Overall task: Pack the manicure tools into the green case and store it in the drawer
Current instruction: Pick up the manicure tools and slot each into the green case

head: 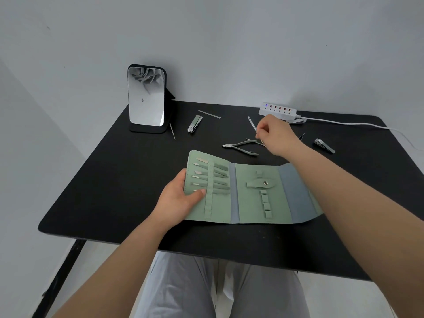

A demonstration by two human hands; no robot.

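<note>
The right hand point(274, 136) pinches a thin metal tool point(252, 123) just beside the cuticle nipper point(241, 146). The left hand point(181, 195) grips the left edge of the green case point(250, 203), which lies open on the black table point(114, 180) with several tools in its left loops

The open green case point(250, 203) fills the front middle of the surface point(103, 180). Bare room lies to its left. Behind it stand a mirror point(146, 97) back left and a power strip point(277, 110) back right, with nippers point(241, 148) and a nail clipper point(195, 123) scattered between.
</note>
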